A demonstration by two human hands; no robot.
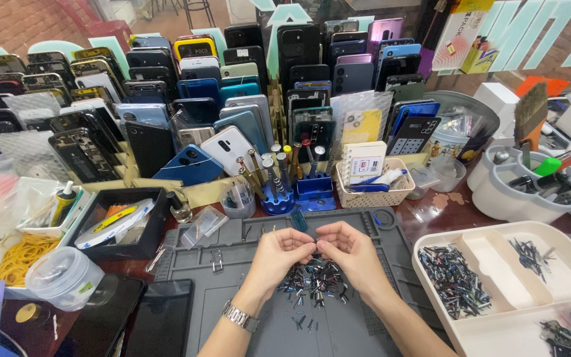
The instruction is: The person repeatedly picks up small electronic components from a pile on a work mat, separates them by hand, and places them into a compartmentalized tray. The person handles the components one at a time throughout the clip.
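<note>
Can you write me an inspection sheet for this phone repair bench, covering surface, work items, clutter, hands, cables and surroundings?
Surface: dark grey silicone work mat on a reddish table.
Job's things: loose heap of small dark metal pieces on the mat, below both hands; more lie sorted in the white compartment tray.
Clutter: blue screwdriver stand, cream basket, black box holding a tape roll, yellow rubber bands.
Grippers: left hand and right hand meet fingertip to fingertip over the heap, pinching something too small to tell.
Cables: nothing seen.
Surroundings: racks of phone back covers behind; brush at right.
</note>
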